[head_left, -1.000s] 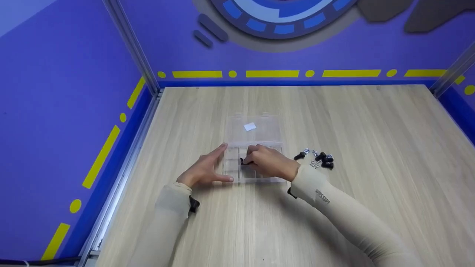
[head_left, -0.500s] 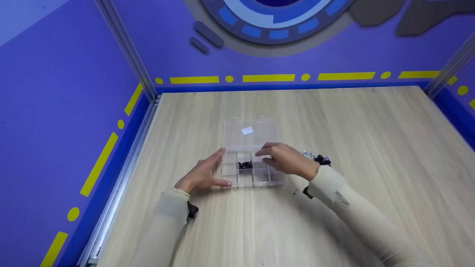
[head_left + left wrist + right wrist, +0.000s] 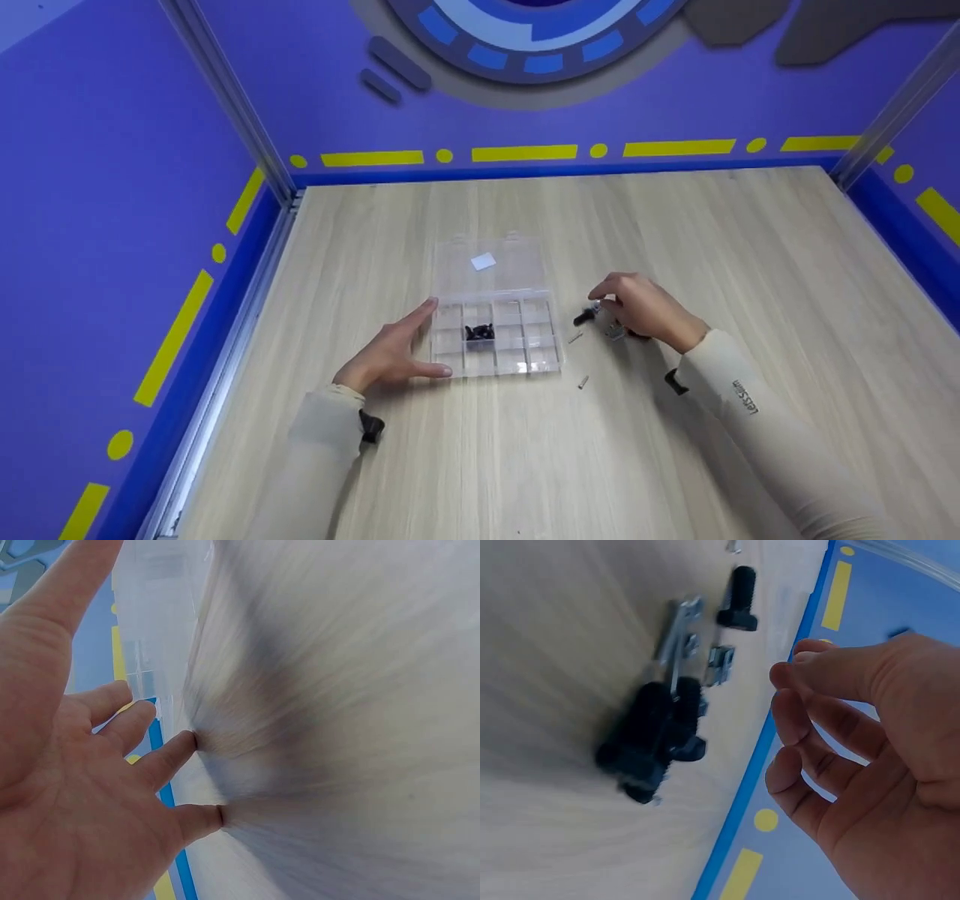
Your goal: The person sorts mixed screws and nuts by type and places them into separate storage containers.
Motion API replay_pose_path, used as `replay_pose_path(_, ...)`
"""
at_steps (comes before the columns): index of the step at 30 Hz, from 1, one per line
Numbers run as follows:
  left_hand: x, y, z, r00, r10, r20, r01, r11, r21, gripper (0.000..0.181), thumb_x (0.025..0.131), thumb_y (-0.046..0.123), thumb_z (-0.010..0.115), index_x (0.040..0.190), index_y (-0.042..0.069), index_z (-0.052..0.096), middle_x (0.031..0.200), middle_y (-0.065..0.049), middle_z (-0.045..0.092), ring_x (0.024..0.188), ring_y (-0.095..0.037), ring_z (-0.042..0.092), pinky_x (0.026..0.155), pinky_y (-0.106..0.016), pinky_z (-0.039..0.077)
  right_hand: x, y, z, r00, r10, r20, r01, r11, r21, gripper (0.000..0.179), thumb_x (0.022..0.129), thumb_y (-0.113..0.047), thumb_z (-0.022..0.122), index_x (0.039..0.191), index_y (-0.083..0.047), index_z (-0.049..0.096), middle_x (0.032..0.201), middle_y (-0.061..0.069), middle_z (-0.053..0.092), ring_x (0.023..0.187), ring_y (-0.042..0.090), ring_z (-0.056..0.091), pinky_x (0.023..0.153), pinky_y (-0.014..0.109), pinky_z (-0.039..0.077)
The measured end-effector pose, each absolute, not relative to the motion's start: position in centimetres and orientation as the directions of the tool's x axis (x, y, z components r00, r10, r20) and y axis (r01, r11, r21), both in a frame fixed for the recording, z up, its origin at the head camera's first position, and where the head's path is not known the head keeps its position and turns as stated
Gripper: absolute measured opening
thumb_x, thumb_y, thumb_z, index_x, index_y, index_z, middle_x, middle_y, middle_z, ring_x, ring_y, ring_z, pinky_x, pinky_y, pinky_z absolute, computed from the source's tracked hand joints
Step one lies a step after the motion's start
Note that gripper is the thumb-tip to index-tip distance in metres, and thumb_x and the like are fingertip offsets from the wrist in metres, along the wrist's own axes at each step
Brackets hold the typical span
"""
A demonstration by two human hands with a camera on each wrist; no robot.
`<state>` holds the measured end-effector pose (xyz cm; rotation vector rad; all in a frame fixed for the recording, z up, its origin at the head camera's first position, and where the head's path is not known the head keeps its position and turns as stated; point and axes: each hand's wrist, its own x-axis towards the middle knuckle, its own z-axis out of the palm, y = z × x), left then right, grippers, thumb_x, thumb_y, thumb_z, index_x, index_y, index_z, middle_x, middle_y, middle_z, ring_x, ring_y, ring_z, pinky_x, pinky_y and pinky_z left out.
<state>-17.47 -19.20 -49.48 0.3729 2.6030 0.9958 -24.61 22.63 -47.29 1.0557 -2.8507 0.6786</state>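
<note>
A clear plastic compartment box (image 3: pixel 510 319) lies on the table with its lid (image 3: pixel 517 271) folded back. Small black pieces (image 3: pixel 480 332) fill one compartment. My left hand (image 3: pixel 390 352) rests at the box's left side, thumb by the front corner and fingers straight; its fingertips touch the tabletop in the left wrist view. To the right of the box, my right hand (image 3: pixel 649 307) hovers over loose hardware, fingers loosely bent and holding nothing. Under it are a black bolt (image 3: pixel 739 600), a cluster of black bolts (image 3: pixel 649 731), silver nuts (image 3: pixel 720 664) and long silver screws (image 3: pixel 673 637).
Two silver screws lie apart from the pile: one (image 3: pixel 576 337) beside the box, another (image 3: pixel 583 382) nearer the front. A white label (image 3: pixel 484 261) sits on the lid. Blue panels (image 3: pixel 450 112) wall the wooden table (image 3: pixel 420 465) at the back and sides.
My right hand has left the compartment holding the black pieces and moved right, over the loose hardware. My left hand has stayed by the box. The head view has shifted slightly.
</note>
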Motion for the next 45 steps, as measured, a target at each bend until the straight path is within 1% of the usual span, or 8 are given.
replay_pose_path(7, -17.5, -19.3, -49.5, -0.909, 0.365, -0.202, 0.131, 0.711, 0.691, 0.121, 0.076, 0.047, 0.091, 0.167, 0.020, 0.016, 0.171, 0.000, 0.015, 0.156, -0.024, 0.017, 0.126, -0.046, 0.019, -25.3, 23.1, -48.1, -0.804, -0.585, 0.110, -0.575, 0.715, -0.398, 0.020, 0.092, 0.007, 0.067, 0.107, 0.000, 0.079, 0.108, 0.015, 0.073, 0.101, 0.032, 0.069, 0.085, 0.048, 0.059)
replay_pose_path(9, -17.6, -19.3, -49.5, -0.909, 0.369, -0.193, 0.141, 0.710, 0.690, 0.120, 0.076, 0.047, 0.091, 0.166, 0.018, 0.017, 0.171, -0.001, 0.015, 0.156, -0.026, 0.018, 0.126, -0.047, 0.020, -25.6, 23.2, -48.2, -0.808, -0.582, 0.095, -0.567, 0.723, -0.395, 0.022, 0.092, 0.007, 0.066, 0.107, -0.001, 0.080, 0.106, 0.014, 0.073, 0.099, 0.031, 0.069, 0.084, 0.047, 0.059)
replay_pose_path(17, -17.4, -19.3, -49.8, -0.914, 0.355, -0.198, 0.124, 0.707, 0.697, 0.120, 0.075, 0.046, 0.092, 0.166, 0.020, 0.018, 0.171, -0.002, 0.018, 0.155, -0.027, 0.020, 0.126, -0.048, 0.020, -25.9, 22.9, -48.7, -0.813, -0.580, 0.052, -0.549, 0.734, -0.401, 0.032, 0.087, 0.013, 0.063, 0.102, -0.008, 0.082, 0.096, 0.011, 0.071, 0.087, 0.025, 0.065, 0.080, 0.047, 0.057)
replay_pose_path(25, -17.2, -19.3, -50.1, -0.913, 0.344, -0.219, 0.097, 0.703, 0.704, 0.121, 0.075, 0.046, 0.092, 0.167, 0.023, 0.017, 0.171, 0.000, 0.017, 0.156, -0.025, 0.018, 0.126, -0.047, 0.020, -26.1, 22.8, -49.2, -0.792, -0.602, 0.105, -0.588, 0.704, -0.398, 0.021, 0.085, 0.011, 0.072, 0.096, -0.004, 0.081, 0.094, 0.012, 0.074, 0.089, 0.031, 0.070, 0.083, 0.050, 0.058)
replay_pose_path(29, -17.3, -19.2, -50.0, -0.915, 0.330, -0.232, 0.081, 0.713, 0.697, 0.122, 0.074, 0.048, 0.092, 0.167, 0.026, 0.016, 0.171, 0.001, 0.017, 0.156, -0.024, 0.018, 0.126, -0.047, 0.019, -26.5, 22.7, -49.3, -0.797, -0.591, 0.124, -0.584, 0.702, -0.408, 0.021, 0.082, 0.012, 0.073, 0.093, -0.004, 0.081, 0.093, 0.011, 0.075, 0.089, 0.031, 0.071, 0.082, 0.049, 0.059)
replay_pose_path(32, -17.4, -19.2, -49.8, -0.917, 0.317, -0.240, 0.072, 0.726, 0.684, 0.122, 0.073, 0.051, 0.091, 0.166, 0.029, 0.015, 0.171, 0.005, 0.016, 0.156, -0.022, 0.018, 0.127, -0.047, 0.016, -26.9, 22.5, -49.1, -0.805, -0.580, 0.126, -0.576, 0.710, -0.405, 0.020, 0.082, 0.011, 0.073, 0.092, -0.004, 0.081, 0.093, 0.010, 0.076, 0.087, 0.031, 0.072, 0.081, 0.049, 0.059)
replay_pose_path(39, -17.4, -19.2, -49.6, -0.921, 0.329, -0.209, 0.108, 0.730, 0.675, 0.121, 0.074, 0.048, 0.091, 0.167, 0.022, 0.017, 0.171, 0.001, 0.016, 0.156, -0.026, 0.020, 0.126, -0.055, 0.011, -27.0, 22.2, -48.8, -0.813, -0.573, 0.105, -0.559, 0.717, -0.417, 0.018, 0.084, 0.010, 0.073, 0.090, -0.004, 0.082, 0.092, 0.011, 0.076, 0.086, 0.029, 0.072, 0.077, 0.047, 0.060)
replay_pose_path(45, -17.5, -19.3, -49.7, -0.915, 0.343, -0.214, 0.111, 0.723, 0.682, 0.121, 0.075, 0.050, 0.091, 0.167, 0.023, 0.017, 0.171, 0.002, 0.015, 0.156, -0.026, 0.018, 0.126, -0.057, 0.008, -27.0, 22.3, -48.8, -0.813, -0.576, 0.084, -0.552, 0.717, -0.427, 0.021, 0.083, 0.012, 0.071, 0.092, -0.003, 0.082, 0.093, 0.012, 0.077, 0.086, 0.029, 0.072, 0.076, 0.046, 0.061)
